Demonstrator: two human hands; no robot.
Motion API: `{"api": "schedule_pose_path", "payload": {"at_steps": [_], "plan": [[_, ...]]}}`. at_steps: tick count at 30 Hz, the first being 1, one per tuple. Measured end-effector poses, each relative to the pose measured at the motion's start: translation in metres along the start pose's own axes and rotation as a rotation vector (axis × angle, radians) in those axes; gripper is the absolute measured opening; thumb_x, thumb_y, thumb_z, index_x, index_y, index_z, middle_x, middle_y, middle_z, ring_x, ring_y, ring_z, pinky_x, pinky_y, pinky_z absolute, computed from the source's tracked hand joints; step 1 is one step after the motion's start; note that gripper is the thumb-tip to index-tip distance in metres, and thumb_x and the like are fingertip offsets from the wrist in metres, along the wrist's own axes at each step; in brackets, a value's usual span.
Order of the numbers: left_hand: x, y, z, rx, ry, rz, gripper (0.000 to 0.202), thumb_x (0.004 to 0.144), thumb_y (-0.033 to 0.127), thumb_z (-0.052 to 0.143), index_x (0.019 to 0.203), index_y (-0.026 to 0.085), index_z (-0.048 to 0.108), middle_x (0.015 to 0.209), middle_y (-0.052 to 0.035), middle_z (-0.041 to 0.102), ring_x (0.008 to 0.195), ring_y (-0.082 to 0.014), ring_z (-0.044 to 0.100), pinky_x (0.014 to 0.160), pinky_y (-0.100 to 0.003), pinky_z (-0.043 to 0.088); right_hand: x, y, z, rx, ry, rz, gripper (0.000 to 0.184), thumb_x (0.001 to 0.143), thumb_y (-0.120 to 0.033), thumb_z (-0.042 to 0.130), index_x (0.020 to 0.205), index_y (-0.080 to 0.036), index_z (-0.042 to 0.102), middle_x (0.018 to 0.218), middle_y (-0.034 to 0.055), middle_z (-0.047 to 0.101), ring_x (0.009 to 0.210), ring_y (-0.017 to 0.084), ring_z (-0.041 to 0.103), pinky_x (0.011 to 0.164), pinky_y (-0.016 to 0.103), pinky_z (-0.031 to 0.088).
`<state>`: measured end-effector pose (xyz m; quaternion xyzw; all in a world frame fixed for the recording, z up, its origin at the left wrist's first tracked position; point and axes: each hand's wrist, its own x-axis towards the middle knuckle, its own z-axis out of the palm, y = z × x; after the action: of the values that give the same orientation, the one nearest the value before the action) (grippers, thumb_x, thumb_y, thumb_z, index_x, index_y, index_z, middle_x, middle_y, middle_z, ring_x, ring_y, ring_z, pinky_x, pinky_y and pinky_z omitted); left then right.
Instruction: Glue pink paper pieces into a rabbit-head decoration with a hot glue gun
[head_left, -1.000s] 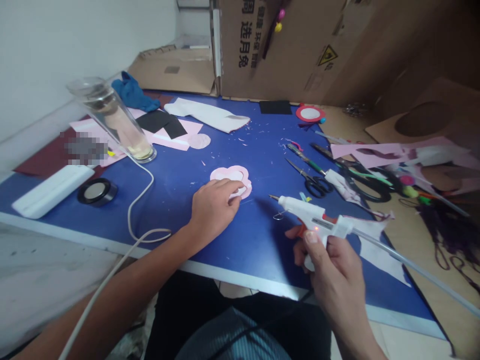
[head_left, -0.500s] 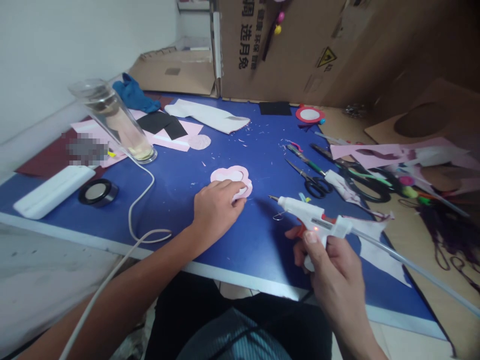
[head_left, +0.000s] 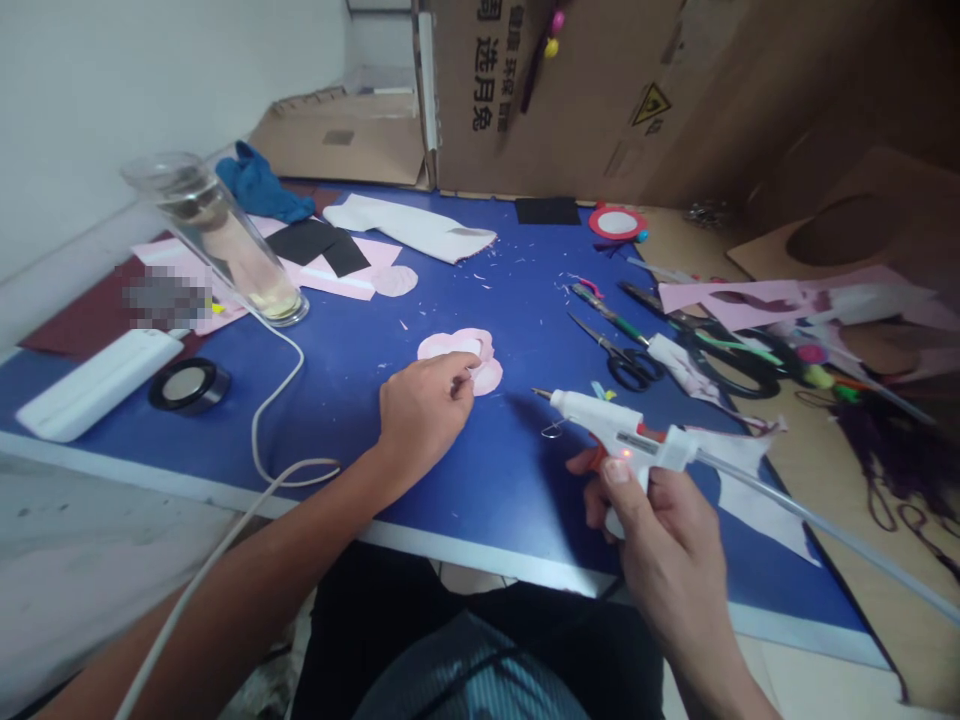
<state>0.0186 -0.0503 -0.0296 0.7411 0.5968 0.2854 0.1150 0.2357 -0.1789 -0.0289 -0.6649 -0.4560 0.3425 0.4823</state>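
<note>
On the blue tabletop lies a pink flower-shaped cutout (head_left: 487, 378) with a paler piece at its middle. My left hand (head_left: 424, 410) rests over its lower left part, fingers curled in and thumb near the index finger. Whatever may be between those fingertips is hidden. A white hot glue gun (head_left: 600, 415) is gripped in my right hand (head_left: 664, 520), its nozzle pointing left towards the flower. An orange light glows on its body, and a long clear glue stick (head_left: 787, 505) runs out of its back.
Black-handled scissors (head_left: 634, 368) and larger shears (head_left: 735, 370) lie at right, near pink offcuts (head_left: 735, 300). On the left stand a tall glass of water (head_left: 247, 255), black tape (head_left: 187, 385) and a white power strip (head_left: 97, 385) with its cord. A cardboard box (head_left: 570, 130) rises behind.
My left hand's fingers have curled further in and drawn slightly back, so more of the flower's lower right petal shows. The glue gun stays almost where it was.
</note>
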Motion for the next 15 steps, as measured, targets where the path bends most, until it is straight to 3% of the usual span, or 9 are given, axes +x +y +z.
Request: {"api": "schedule_pose_path", "payload": {"at_steps": [8, 15], "plan": [[0.003, -0.004, -0.005, -0.076, -0.031, -0.054, 0.026, 0.094, 0.021, 0.070, 0.111, 0.033, 0.086, 0.106, 0.0011, 0.090, 0.100, -0.0274, 0.084, 0.084, -0.037, 0.059, 0.005, -0.016, 0.010, -0.097, -0.126, -0.022, 0.048, 0.105, -0.067, 0.065, 0.097, -0.022, 0.079, 0.064, -0.0002, 0.064, 0.057, 0.018, 0.057, 0.054, 0.030, 0.041], [0.002, -0.005, -0.005, -0.121, -0.042, -0.075, 0.025, 0.095, 0.020, 0.070, 0.111, 0.030, 0.085, 0.104, -0.0001, 0.089, 0.097, -0.0252, 0.084, 0.088, -0.038, 0.059, 0.017, -0.022, 0.027, -0.206, -0.189, -0.076, 0.041, 0.110, -0.061, 0.060, 0.107, -0.024, 0.075, 0.070, 0.0000, 0.068, 0.061, 0.019, 0.058, 0.061, 0.031, 0.043]]}}
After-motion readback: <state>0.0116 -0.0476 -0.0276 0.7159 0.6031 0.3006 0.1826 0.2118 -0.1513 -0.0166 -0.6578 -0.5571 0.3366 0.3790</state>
